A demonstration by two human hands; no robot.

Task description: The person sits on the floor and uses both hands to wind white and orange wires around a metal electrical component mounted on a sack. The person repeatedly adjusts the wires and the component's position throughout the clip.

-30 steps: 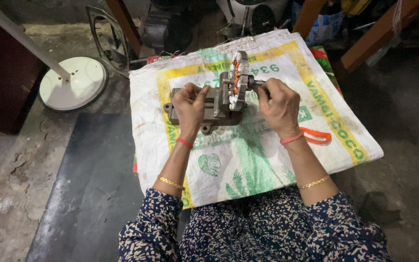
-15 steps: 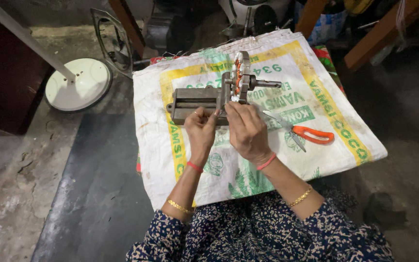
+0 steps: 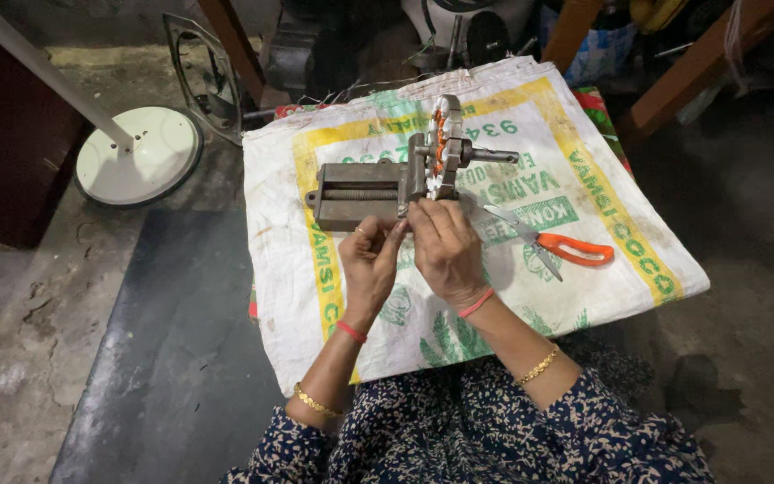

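A grey metal vise [image 3: 356,193] lies on a white woven sack [image 3: 602,179] in front of me. Its jaws clamp a round metal part with copper-coloured windings [image 3: 441,143], set upright. My left hand [image 3: 371,264] and my right hand [image 3: 445,251] are close together at the vise's near side, just below the clamped part. The fingertips of both hands are pinched and meet there. Anything thin held between them is too small to make out.
Scissors with orange handles [image 3: 571,248] lie on the sack to the right of my hands. A white round stand base [image 3: 139,154] with a slanted pole sits on the floor at left. A dark mat [image 3: 181,358] lies left of my knees, and wooden legs [image 3: 683,81] stand behind.
A second ago my hands were on the vise, one at each side. Both have drawn back to its near side and come together, uncovering the scissors.
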